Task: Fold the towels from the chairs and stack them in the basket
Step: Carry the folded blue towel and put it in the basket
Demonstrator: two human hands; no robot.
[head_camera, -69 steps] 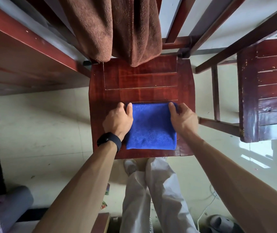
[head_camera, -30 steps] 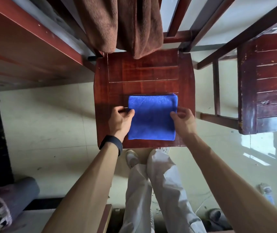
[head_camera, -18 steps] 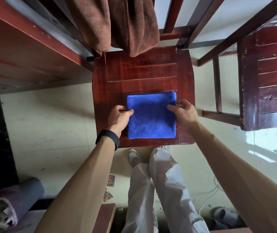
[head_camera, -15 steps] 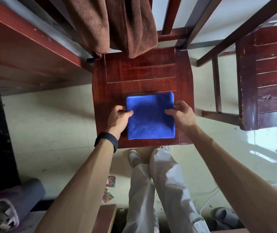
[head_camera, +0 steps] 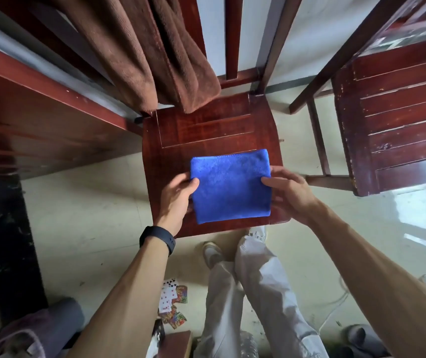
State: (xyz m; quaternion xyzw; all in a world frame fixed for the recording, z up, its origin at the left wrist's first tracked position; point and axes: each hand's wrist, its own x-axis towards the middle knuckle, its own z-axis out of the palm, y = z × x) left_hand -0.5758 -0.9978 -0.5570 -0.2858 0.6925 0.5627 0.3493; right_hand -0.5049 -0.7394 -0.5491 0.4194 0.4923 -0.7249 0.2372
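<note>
Stood over a dark red wooden chair (head_camera: pixel 206 130), with a second chair (head_camera: pixel 400 125) of the same wood just to the right, its seat bare as far as shown. Found a brown towel (head_camera: pixel 155 52) draped over the near chair's back, hanging loose and unfolded, its lower edge reaching down to the rear of the seat. Found a blue towel (head_camera: pixel 230 187) lying on the front half of that seat, already folded into a neat, near-square pad.

Held that pad at both sides: left hand (head_camera: pixel 175 197) pinching the left edge, thumb on top and fingers tucked beneath; right hand (head_camera: pixel 292 195) pinching the right edge the same way. Could not tell whether the pad was resting on the wood or just clear of it. Wore a dark wristband (head_camera: pixel 158 239) on the left wrist. Left some playing cards (head_camera: pixel 172 301) scattered on the floor below.

Saw no basket anywhere in view. Judged the blue towel's folding finished and its carry to the basket not yet made; judged the brown towel entirely undone, with folding and stacking both to come.
</note>
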